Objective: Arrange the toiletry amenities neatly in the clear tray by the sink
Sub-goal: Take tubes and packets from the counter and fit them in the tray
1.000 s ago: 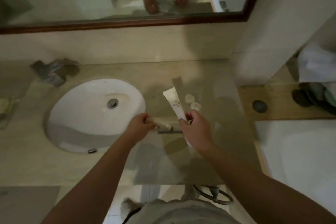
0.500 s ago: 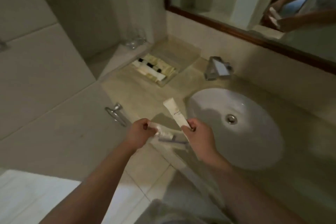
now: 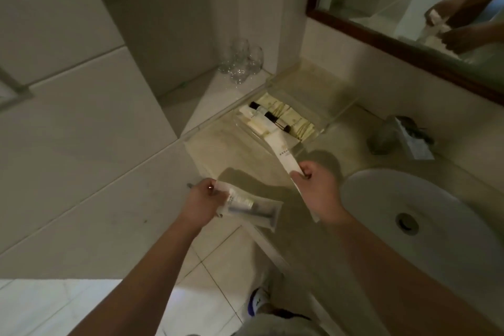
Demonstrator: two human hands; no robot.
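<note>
The clear tray [image 3: 336, 114] sits on the counter in the corner left of the sink [image 3: 441, 202]. Small bottles with dark caps [image 3: 268, 117] and several cream sachets [image 3: 293, 118] lie in its left half. My right hand [image 3: 317, 189] grips a long white packet [image 3: 285, 154] whose upper end reaches over the tray's front edge. My left hand [image 3: 203, 200] holds a clear wrapped kit [image 3: 251, 206] with a grey item inside, low over the counter's front edge, apart from the tray.
Stemless glasses [image 3: 241, 63] stand on a white ledge behind the tray. The faucet [image 3: 403, 133] is right of the tray. A mirror [image 3: 425, 8] hangs above. A white tiled wall [image 3: 81, 117] closes the left side. Floor tiles lie below.
The view has swung left from the sink to the tray corner. Both hands carried their packets toward the tray; they have spread apart, and the white packet now reaches the tray's front.
</note>
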